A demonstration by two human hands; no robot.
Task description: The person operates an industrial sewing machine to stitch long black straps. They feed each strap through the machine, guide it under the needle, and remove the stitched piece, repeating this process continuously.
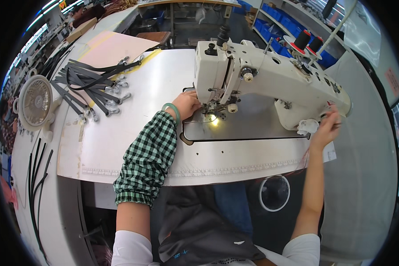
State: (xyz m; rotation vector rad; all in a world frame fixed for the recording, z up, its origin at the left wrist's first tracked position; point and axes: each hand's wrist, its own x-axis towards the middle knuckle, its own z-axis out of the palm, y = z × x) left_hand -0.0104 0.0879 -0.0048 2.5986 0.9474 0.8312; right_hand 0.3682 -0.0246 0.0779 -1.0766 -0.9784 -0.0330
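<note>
A cream-white sewing machine stands on the work table, its small lamp lighting the metal plate under the needle. My left hand rests at the left side of the machine's head, close to the needle area. The head hides its fingertips and whatever lies under them. A green bangle circles that wrist, above a checked sleeve cover. My right hand is raised at the machine's right end, beside a white crumpled wad. Its fingers are curled together; what they hold, if anything, is too small to make out.
Several dark straps with metal clasps lie in a pile at the left. Beyond them is a small fan, with loose black strips nearer me. Black thread spools stand behind the machine. A ruler strip runs along the front edge.
</note>
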